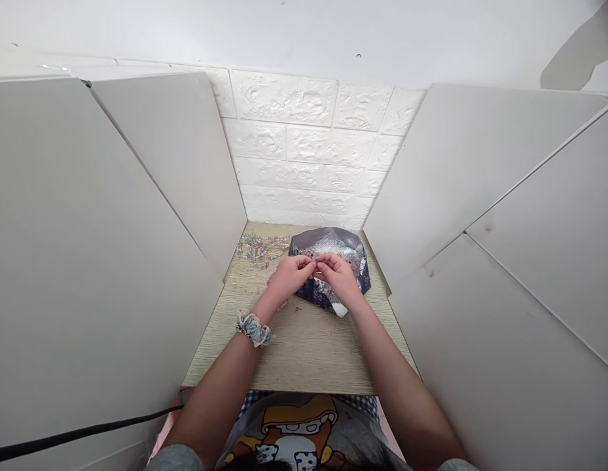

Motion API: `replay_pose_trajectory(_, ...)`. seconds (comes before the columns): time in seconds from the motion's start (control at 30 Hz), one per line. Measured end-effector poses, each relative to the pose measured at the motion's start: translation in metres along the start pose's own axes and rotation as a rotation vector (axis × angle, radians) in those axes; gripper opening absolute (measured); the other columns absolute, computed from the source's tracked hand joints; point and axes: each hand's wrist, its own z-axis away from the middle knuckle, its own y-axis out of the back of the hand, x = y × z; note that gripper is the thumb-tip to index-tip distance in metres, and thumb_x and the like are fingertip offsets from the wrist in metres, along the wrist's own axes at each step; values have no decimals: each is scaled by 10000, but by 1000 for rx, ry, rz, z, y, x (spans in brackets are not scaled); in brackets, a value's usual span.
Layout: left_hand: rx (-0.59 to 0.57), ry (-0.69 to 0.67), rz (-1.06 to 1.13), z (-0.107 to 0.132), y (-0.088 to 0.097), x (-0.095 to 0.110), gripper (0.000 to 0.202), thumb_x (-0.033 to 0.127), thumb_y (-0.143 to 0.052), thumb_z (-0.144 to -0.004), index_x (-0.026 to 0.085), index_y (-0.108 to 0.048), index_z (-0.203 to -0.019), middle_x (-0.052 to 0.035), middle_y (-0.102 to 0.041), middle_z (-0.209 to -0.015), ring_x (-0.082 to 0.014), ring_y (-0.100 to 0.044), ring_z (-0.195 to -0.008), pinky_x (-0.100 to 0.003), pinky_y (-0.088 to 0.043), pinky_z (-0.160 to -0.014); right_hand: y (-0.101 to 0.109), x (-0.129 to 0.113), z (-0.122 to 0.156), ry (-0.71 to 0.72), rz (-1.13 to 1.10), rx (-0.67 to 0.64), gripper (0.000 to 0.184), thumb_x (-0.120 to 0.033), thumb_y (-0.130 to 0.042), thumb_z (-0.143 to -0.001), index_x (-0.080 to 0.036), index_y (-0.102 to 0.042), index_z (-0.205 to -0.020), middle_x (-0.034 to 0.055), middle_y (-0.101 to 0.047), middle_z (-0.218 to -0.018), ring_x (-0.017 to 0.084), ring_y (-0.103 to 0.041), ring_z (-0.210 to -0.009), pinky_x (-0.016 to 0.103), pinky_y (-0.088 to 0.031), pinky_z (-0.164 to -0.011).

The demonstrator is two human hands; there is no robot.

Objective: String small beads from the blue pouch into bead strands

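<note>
My left hand [292, 273] and my right hand [338, 276] meet fingertip to fingertip over the front of a silver-lined bag [328, 239]. Both are closed in a pinch, and whatever lies between the fingers is too small to make out. The bag lies open, dark blue on the outside, with small coloured beads inside. Left of it, strings of multicoloured beads [262, 248] are heaped on the tabletop. Some pinkish beads show partly behind my left wrist, which wears a blue and white scrunchie [254, 328].
The narrow wooden tabletop [313, 360] is hemmed in by a white panel [161, 150] on the left, another panel [461, 170] on the right and a white brick-patterned wall [308, 144] behind. Tiny dark bits [298, 309] lie near the bag. A black cable [88, 432] runs at lower left.
</note>
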Motion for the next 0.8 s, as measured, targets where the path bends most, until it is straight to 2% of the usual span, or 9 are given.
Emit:
replay_pose_trajectory(0.3, -66, 96, 128, -1, 1, 0, 300, 397, -444, -713, 132, -568, -648, 6, -531, -547, -59, -428, -409, -184, -339, -418, 0, -2, 1, 17, 38, -1, 158, -276, -601, -604, -188, -523, -710, -22, -558, -686, 108, -552, -663, 310, -484, -731)
replay_pose_trajectory(0.53, -42, 100, 119, 0, 4, 3, 310, 427, -473, -686, 137, -560, -622, 18, -497, -521, -58, -402, -421, -183, -304, -408, 0, -4, 2, 2, 44, 19, 160, -282, -591, -611, -194, -523, -726, -22, -564, -713, 109, -556, -698, 306, -483, -729)
replay_pose_trajectory(0.8, -32, 64, 61, 0, 2, -3, 306, 408, -455, -691, 136, -538, -578, 19, -477, -498, -64, -394, -432, -187, -284, -415, -1, -3, 2, 2, 53, 3, 111, -249, -570, -619, -200, -522, -705, -22, -562, -686, 113, -556, -674, 316, -482, -739)
